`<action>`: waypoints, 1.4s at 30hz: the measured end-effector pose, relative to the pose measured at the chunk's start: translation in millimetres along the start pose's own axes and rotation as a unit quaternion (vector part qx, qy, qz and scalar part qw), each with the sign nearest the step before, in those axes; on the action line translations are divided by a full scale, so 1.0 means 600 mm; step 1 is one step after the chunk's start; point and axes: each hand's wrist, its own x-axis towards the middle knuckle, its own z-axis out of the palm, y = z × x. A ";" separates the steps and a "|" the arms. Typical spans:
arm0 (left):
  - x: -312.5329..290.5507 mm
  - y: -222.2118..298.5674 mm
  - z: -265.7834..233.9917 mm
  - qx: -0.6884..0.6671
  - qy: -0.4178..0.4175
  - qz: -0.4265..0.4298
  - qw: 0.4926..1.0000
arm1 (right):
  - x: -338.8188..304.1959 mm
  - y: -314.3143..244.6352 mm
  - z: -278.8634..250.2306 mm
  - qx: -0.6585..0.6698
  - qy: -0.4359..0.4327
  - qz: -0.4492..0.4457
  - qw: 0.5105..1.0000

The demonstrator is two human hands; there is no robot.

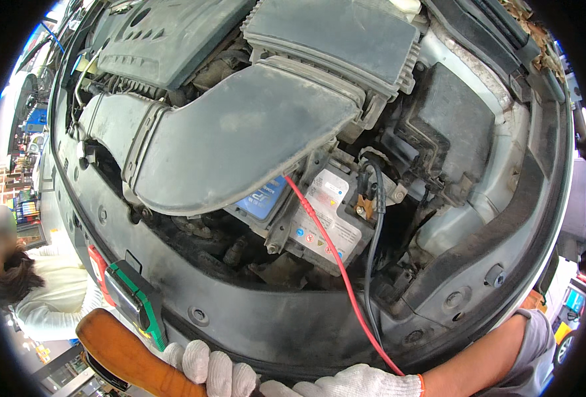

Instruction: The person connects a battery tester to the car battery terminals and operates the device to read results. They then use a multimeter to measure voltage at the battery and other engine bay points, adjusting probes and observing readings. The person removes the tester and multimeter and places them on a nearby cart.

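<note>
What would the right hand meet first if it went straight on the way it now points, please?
Probably the gloved left hand: the right hand points left along the picture's lower edge, though depth between them is unclear.

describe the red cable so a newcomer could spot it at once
Find the big curved grey duct in the engine bay. From its lower edge, the red cable crosses the white-labelled battery toward the right hand. Its bright red stands out from the black cable beside it.
</note>
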 end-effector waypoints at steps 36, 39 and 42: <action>-0.007 -0.002 -0.004 -0.046 0.087 0.001 0.995 | 0.000 -0.002 0.035 -0.013 0.016 0.046 0.999; -0.009 0.000 -0.012 -0.048 0.080 0.000 0.996 | 0.000 -0.005 0.032 0.024 0.010 0.068 0.997; -0.014 0.001 -0.016 -0.050 0.079 0.003 0.996 | 0.001 -0.004 0.029 0.038 -0.013 0.065 0.997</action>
